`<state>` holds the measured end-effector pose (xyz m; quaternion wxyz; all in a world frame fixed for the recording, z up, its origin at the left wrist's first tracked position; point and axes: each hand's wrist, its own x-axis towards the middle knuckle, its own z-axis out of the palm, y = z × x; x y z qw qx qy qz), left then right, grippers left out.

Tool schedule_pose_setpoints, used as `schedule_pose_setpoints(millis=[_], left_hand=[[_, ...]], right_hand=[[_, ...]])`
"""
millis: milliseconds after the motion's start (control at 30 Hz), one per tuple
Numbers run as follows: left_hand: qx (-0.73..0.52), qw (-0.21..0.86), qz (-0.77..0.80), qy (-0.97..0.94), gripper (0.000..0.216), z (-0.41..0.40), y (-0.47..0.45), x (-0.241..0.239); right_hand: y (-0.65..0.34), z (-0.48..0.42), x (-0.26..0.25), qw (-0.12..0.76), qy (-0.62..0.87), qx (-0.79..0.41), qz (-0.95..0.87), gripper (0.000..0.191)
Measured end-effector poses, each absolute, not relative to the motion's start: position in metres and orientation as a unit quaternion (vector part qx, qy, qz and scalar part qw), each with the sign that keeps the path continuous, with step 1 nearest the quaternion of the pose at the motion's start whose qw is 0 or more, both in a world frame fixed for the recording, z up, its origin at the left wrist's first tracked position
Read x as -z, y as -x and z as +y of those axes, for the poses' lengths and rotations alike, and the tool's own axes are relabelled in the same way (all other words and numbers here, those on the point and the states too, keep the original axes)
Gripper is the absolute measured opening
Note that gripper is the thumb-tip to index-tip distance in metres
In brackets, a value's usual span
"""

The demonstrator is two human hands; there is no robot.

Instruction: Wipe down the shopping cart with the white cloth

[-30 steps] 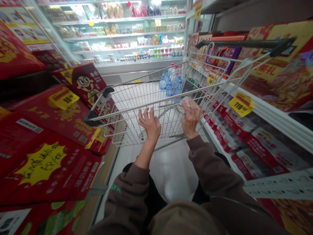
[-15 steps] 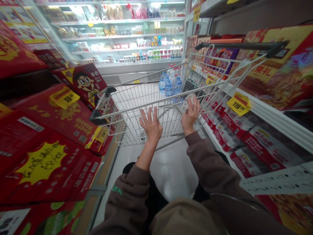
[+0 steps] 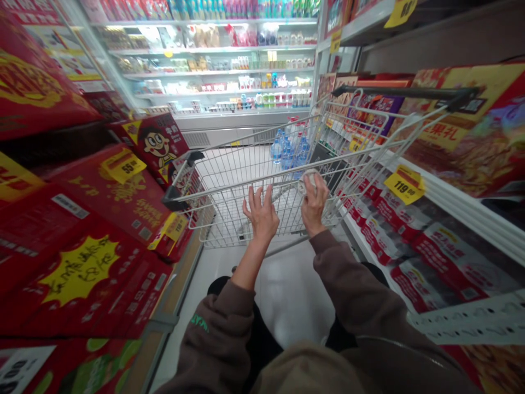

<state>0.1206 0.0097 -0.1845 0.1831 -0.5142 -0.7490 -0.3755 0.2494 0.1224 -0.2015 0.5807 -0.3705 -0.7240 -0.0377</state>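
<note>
Wire shopping cart [image 3: 229, 187] is faced by the left hand [image 3: 263, 218], loosely open, nothing visibly held; a whitish cloth-like wad [image 3: 302, 186] is gripped in the curled right hand [image 3: 314, 205].

Floor [image 3: 293, 287]: pale, glossy; shopping cart [image 3: 235, 186] stands on it, water bottles [image 3: 288, 150] farther off. Right shelf [image 3: 463, 212]: white-edged, bearing large printed boxes [image 3: 455, 128]; red-and-white packs [image 3: 443, 246] on the tier below. Left stand [image 3: 179, 284]: stacked red boxes [image 3: 88, 210]. Cooler shelves [image 3: 213, 71]: rows of small packages.
</note>
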Motion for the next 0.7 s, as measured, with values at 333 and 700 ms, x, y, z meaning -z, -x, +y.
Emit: schedule_pose_setpoints(millis=[333,700], left_hand=[[0.369,0.183,-0.749,0.518,0.065,0.007,-0.121,0.183],[0.449,0.238,-0.755,0.415,0.046,-0.010,-0.080,0.199]], right_hand=[[-0.254,0.116,0.205,0.585,0.355,0.043,-0.728,0.056],[-0.262,0.131,0.200,0.614,0.377,0.081,-0.689,0.058]])
